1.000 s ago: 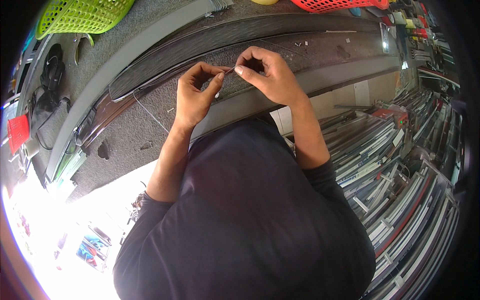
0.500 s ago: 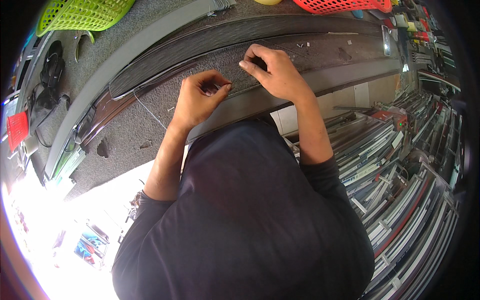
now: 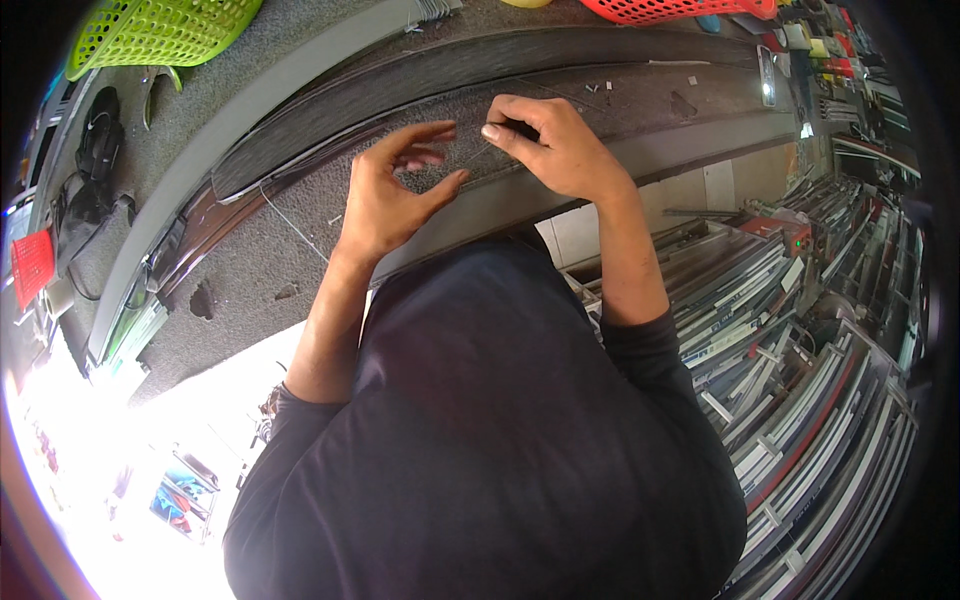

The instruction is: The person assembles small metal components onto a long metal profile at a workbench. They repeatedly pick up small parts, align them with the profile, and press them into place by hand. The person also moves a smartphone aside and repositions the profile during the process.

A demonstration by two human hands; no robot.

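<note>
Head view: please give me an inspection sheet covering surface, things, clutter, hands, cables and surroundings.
Surface: grey, carpet-like worktop.
Things: nothing clearly held; long flat grey strip and long dark streaked panel lie nearby.
Clutter: small white scraps, green perforated plastic basket, red perforated plastic basket.
Hands: left hand open; right hand curled, closure unclear.
Cables: thin pale strand, possibly wire.
Surroundings: stacked long grey and white bars at right.

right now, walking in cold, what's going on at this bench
A person has both bare hands above a grey bench. The left hand is open, thumb and fingers apart. The right hand is pinched; anything in it is too fine to make out. A long dark strip lies beyond them.
</note>
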